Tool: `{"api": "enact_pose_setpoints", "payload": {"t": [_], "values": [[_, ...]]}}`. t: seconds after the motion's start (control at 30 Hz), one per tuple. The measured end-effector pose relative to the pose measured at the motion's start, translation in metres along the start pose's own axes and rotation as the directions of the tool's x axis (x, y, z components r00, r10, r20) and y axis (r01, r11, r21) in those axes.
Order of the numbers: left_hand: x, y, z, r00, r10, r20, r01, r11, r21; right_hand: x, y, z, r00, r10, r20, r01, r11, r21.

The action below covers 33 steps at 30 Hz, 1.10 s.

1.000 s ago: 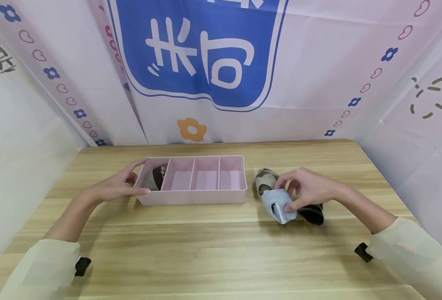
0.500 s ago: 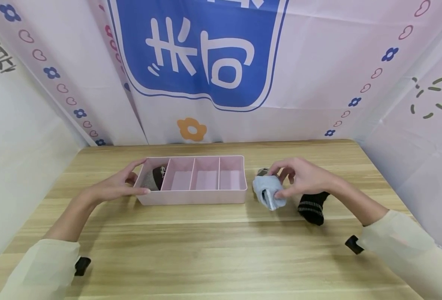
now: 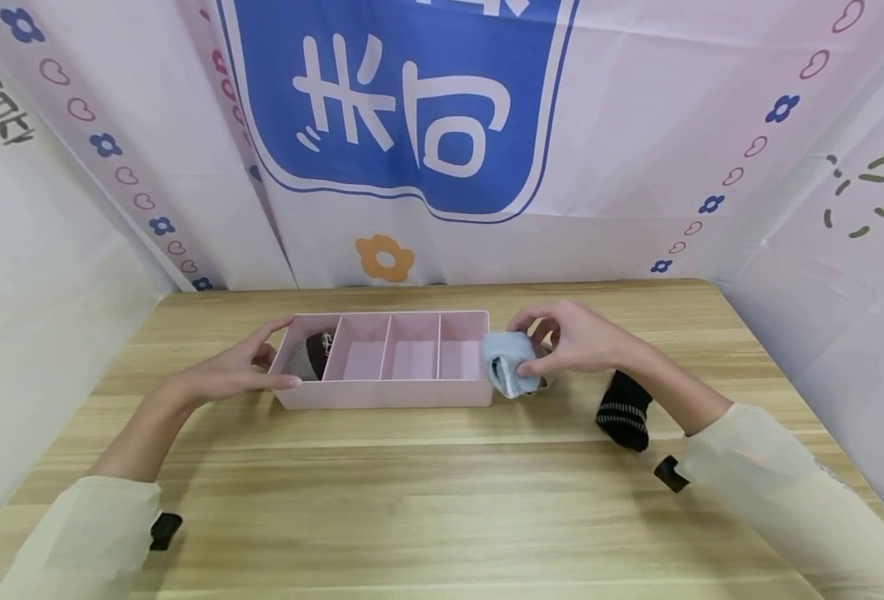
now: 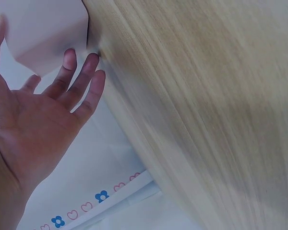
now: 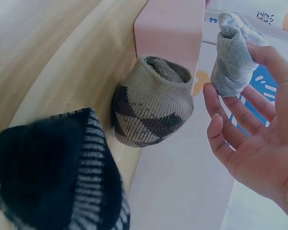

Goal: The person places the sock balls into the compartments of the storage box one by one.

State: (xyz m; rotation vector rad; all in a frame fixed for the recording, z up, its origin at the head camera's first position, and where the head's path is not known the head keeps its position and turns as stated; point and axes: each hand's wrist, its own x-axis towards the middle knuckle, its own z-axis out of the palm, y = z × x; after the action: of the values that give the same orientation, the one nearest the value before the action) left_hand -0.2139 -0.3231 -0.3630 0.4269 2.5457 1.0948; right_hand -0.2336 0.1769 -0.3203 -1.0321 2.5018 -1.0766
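Note:
A pink divided storage box (image 3: 392, 395) stands on the table, a grey and dark-brown rolled sock (image 3: 307, 357) in its leftmost compartment. My left hand (image 3: 241, 367) grips the box's left end, thumb at the front rim and a finger at the back corner; the left wrist view shows its other fingers beside the end wall. Between thumb and fingers, my right hand (image 3: 572, 337) pinches a light blue rolled sock (image 3: 507, 354) at the box's right end, overlapping the rim in the head view. Under that hand, mostly hidden from the head camera, lies a beige sock with dark diamonds (image 5: 153, 103).
A black rolled sock with white stripes (image 3: 623, 412) lies on the wooden table (image 3: 412, 500), right of the beige one. Behind the table hangs a printed cloth (image 3: 599, 167), with white cloth walls at both sides.
My right hand has carried the light blue sock leftward and away from me, from over the other socks to the box's right end. The left hand and box stay in place.

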Motion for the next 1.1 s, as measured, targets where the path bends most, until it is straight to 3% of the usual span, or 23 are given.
{"api": "enact_pose_setpoints", "payload": {"t": [1.1], "values": [[0.0,0.0,0.0,1.0,0.017,-0.007,-0.017,1.0,0.011,0.047,-0.014,0.018,0.997,0.01,-0.081,-0.005,0.998,0.058]]}}
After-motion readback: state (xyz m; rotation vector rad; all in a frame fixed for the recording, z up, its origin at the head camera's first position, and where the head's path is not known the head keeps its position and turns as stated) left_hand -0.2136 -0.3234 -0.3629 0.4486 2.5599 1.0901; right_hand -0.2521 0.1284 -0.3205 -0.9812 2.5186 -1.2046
